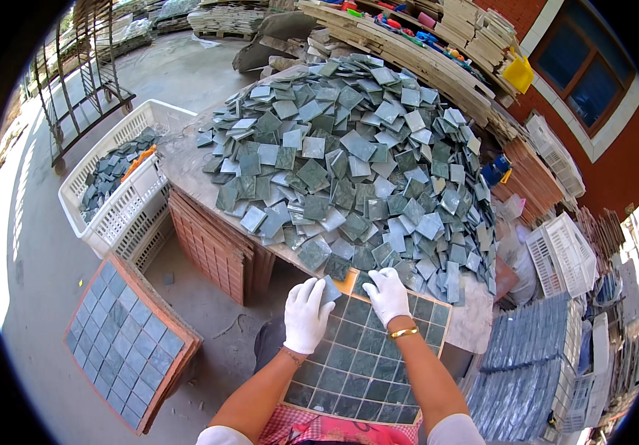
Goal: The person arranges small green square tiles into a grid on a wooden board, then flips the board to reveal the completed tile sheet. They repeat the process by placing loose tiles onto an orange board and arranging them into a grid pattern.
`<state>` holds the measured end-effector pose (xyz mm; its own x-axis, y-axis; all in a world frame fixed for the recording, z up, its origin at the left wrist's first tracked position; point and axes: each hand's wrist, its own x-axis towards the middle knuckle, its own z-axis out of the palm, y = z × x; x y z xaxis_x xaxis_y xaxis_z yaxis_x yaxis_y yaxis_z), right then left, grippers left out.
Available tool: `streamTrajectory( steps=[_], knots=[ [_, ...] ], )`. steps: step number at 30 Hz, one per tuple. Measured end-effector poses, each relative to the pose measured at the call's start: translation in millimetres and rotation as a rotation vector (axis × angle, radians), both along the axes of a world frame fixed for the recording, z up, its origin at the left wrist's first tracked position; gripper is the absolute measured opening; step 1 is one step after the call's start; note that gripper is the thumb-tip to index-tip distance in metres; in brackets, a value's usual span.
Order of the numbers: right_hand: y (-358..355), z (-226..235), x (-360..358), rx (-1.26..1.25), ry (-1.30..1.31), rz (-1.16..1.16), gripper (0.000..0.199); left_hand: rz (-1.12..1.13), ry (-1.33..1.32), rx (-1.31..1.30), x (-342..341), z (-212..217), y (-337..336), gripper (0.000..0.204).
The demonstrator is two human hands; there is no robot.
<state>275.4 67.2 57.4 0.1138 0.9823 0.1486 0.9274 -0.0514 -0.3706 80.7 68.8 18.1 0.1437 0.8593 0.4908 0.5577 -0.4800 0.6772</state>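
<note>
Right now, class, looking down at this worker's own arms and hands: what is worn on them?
Both hands wear white fabric gloves: the left hand and the right hand. A gold-coloured bangle circles the right wrist, and a thin dark band sits at the left wrist. The forearms are bare, with short white sleeves at the lower edge.
</note>
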Motion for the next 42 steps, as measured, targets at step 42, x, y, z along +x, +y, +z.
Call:
streamTrajectory(
  steps=[42],
  knots=[
    [20.1, -7.6, -61.1, -0.065, -0.337, 0.083, 0.035, 0.264, -0.607, -0.370, -11.2, -45.2, 11.7, 0.039]
  ],
)
